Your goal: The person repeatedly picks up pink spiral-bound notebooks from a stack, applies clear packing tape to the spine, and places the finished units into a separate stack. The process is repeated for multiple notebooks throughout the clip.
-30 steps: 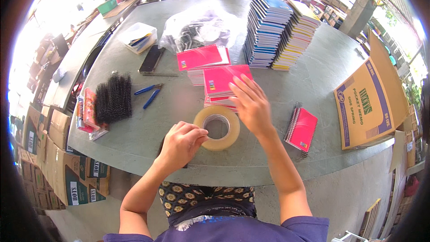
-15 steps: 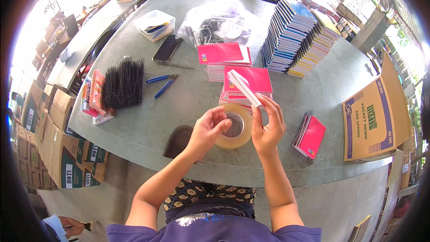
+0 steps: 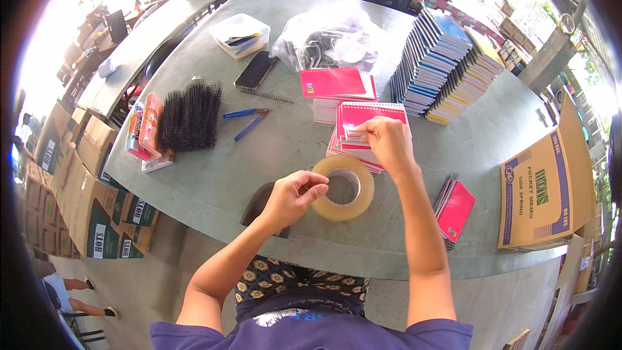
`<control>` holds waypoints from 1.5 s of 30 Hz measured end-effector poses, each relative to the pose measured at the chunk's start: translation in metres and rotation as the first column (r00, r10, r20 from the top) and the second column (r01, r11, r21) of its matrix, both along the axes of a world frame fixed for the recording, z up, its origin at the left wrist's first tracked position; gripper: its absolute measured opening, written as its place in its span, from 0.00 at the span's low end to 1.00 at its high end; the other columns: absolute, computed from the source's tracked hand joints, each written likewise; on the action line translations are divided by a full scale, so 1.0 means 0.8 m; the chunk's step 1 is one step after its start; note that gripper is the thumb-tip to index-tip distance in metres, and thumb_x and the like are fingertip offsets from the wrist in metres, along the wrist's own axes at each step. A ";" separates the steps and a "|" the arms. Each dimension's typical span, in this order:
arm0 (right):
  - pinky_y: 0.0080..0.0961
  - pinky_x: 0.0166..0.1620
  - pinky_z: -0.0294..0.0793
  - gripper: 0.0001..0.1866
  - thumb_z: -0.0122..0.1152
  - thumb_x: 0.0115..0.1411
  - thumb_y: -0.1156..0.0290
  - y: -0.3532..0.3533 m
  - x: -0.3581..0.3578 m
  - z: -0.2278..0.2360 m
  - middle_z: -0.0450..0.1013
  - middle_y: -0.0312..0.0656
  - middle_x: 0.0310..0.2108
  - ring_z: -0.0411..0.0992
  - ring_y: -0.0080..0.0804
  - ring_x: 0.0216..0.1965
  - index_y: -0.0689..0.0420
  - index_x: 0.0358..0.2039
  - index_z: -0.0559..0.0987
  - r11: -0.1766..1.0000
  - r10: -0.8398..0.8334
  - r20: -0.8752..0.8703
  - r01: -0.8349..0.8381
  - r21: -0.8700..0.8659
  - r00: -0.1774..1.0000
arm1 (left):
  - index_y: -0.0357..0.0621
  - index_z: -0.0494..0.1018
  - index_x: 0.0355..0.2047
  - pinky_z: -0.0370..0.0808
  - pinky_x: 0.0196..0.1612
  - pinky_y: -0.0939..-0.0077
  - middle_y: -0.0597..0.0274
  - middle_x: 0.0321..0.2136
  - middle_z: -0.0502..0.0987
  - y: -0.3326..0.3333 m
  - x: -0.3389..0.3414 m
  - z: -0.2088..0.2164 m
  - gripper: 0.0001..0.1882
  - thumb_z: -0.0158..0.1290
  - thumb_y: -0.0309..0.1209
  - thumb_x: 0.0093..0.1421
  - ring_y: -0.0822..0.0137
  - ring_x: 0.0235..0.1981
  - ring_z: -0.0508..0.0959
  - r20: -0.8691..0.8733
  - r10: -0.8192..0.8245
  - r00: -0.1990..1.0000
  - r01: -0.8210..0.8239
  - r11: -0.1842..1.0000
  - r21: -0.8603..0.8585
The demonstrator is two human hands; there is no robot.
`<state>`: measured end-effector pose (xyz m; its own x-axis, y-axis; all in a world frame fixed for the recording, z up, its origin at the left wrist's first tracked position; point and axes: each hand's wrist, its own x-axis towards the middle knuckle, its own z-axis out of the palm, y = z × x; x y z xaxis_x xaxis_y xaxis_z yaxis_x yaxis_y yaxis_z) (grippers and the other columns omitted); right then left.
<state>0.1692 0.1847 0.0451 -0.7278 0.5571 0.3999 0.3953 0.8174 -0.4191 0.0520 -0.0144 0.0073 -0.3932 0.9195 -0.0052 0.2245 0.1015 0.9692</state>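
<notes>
The right hand (image 3: 392, 146) is resting bunched fingers on the red notebooks (image 3: 389, 115), centre frame; the left hand (image 3: 289, 202) is curling by the tape (image 3: 365, 202), any pinch unclear. Nudging could be toppling that uneven pile.

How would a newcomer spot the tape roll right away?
On the grey-green table, find the pink notepads at the right hand. Toward the near edge from them, the tape roll lies flat by the left hand. Among these things, it is the only yellowish ring.
</notes>
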 end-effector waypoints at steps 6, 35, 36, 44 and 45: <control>0.25 0.33 0.73 0.13 0.66 0.44 0.79 0.021 0.000 0.025 0.77 0.47 0.25 0.77 0.34 0.26 0.55 0.33 0.83 0.981 0.118 0.091 -0.103 -0.164 0.989 | 0.36 0.76 0.39 0.72 0.34 0.82 0.63 0.29 0.77 -0.005 0.003 -0.003 0.12 0.57 0.31 0.58 0.78 0.28 0.74 -0.006 -0.059 0.998 0.059 0.996 0.061; 0.17 0.36 0.71 0.09 0.67 0.51 0.76 -0.110 0.078 -0.051 0.75 0.36 0.30 0.72 0.18 0.33 0.60 0.33 0.77 0.698 -0.305 -0.630 -0.283 -0.658 0.714 | 0.37 0.74 0.39 0.75 0.41 0.79 0.62 0.33 0.79 0.046 -0.004 0.001 0.18 0.62 0.16 0.46 0.75 0.36 0.77 0.230 -0.314 0.921 0.264 0.938 0.224; 0.17 0.36 0.71 0.09 0.68 0.51 0.77 -0.109 0.076 -0.074 0.76 0.37 0.31 0.72 0.19 0.33 0.60 0.33 0.77 0.710 -0.321 -0.555 -0.193 -0.678 0.768 | 0.37 0.76 0.35 0.75 0.40 0.80 0.62 0.32 0.80 0.049 -0.001 -0.013 0.13 0.61 0.17 0.48 0.76 0.34 0.77 0.208 -0.286 0.935 0.277 0.958 0.073; 0.22 0.38 0.72 0.20 0.73 0.47 0.70 -0.115 0.076 -0.088 0.74 0.37 0.32 0.72 0.23 0.35 0.61 0.38 0.75 0.670 -0.222 -0.396 -0.156 -0.726 0.891 | 0.38 0.77 0.36 0.74 0.40 0.80 0.64 0.31 0.80 0.036 -0.015 -0.017 0.12 0.57 0.16 0.50 0.77 0.34 0.77 0.114 -0.355 0.928 0.352 0.935 0.048; 0.25 0.43 0.70 0.28 0.73 0.46 0.63 -0.117 0.079 -0.087 0.73 0.38 0.35 0.72 0.26 0.37 0.60 0.45 0.71 0.746 -0.212 -0.392 -0.111 -0.657 0.895 | 0.40 0.77 0.37 0.74 0.40 0.80 0.64 0.31 0.80 0.032 -0.017 -0.023 0.12 0.58 0.18 0.51 0.77 0.34 0.77 0.093 -0.372 0.924 0.364 0.927 0.092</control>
